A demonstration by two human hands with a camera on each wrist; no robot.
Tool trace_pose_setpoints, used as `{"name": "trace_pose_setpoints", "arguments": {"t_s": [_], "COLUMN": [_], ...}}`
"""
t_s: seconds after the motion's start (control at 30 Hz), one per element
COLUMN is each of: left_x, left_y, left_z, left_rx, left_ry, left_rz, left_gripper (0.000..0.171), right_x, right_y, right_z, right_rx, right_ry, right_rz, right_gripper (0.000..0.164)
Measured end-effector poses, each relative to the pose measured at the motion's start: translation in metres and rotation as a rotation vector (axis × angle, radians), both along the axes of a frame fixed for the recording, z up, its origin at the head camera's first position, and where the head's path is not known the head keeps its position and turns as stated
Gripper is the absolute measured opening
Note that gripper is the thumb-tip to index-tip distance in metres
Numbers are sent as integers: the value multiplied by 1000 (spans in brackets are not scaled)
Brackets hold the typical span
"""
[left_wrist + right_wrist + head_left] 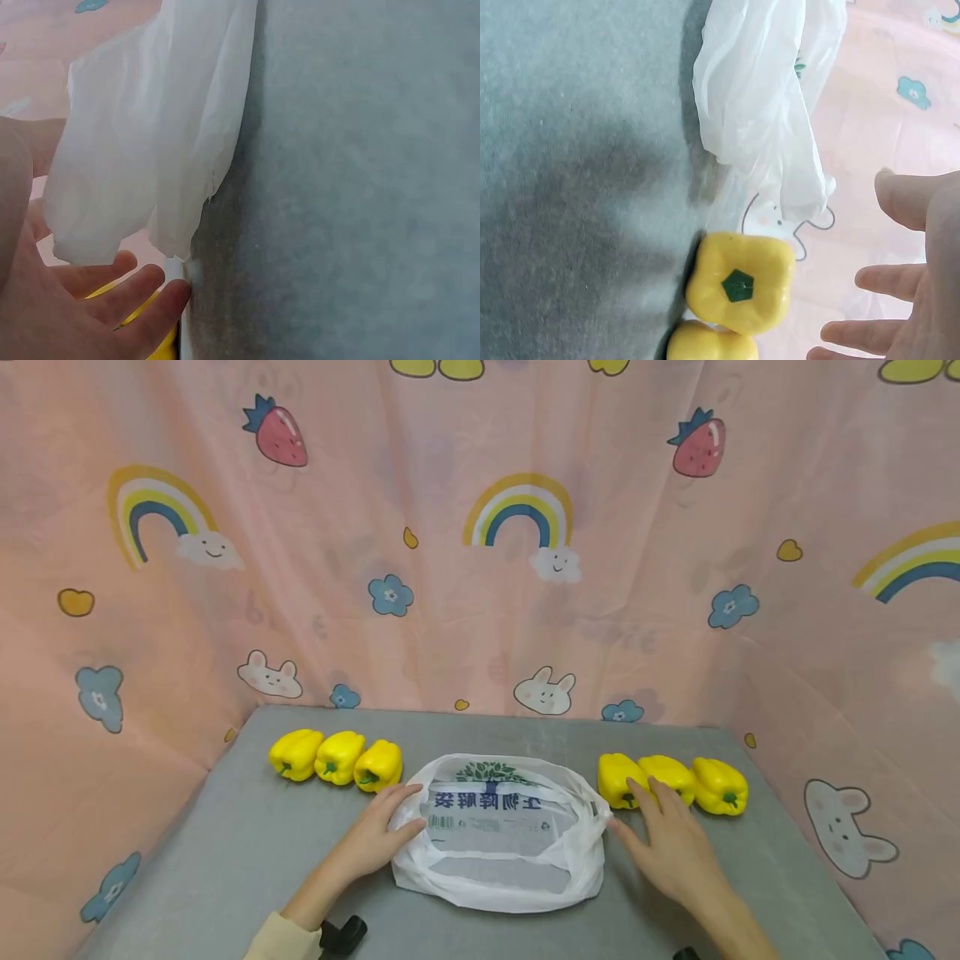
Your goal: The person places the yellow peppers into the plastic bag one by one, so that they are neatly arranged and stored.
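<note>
A white plastic bag [498,897] with a green tree and blue lettering printed on it stands with its mouth spread wide, in the middle of the table. At its left rim is my left hand [378,835], thumb and index finger reaching over the edge. In the left wrist view the bag's loose side [150,142] hangs between that thumb and the spread fingers [154,307]. My right hand [675,852] hovers by the right rim, fingers extended and holding nothing. Beyond its fingertips sit three yellow bell peppers [722,787], partly covered by the fingers. The nearest pepper [742,281] shows its green stem.
Three more yellow bell peppers [340,758] stand in a row at the back left of the grey table [232,860]. A pink printed curtain [420,652] closes off the back and sides. Black wrist gear [345,935] sits by the left sleeve.
</note>
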State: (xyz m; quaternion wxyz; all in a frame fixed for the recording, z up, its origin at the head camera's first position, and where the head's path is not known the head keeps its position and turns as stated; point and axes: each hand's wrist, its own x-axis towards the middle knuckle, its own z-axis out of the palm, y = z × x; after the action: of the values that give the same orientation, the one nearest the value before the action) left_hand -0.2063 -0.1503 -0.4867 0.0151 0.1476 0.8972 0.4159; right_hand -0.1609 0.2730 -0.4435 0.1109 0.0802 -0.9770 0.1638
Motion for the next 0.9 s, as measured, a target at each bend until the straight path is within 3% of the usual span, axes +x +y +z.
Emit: {"name": "trace_pose_setpoints", "arguments": {"t_s": [0.37,0.9], "left_x": [-9,-8], "left_y": [-1,1], "left_z": [-4,-7], "left_rx": [61,104], "left_ry": [-2,-55], "left_rz": [-22,-12], "left_gripper": [51,50], "right_x": [-2,-6], "right_y": [6,14], "right_z": [5,7], "right_rx": [-32,-85], "right_ry": [-4,1], "right_rz": [-16,-33], "right_gripper": [74,69]}}
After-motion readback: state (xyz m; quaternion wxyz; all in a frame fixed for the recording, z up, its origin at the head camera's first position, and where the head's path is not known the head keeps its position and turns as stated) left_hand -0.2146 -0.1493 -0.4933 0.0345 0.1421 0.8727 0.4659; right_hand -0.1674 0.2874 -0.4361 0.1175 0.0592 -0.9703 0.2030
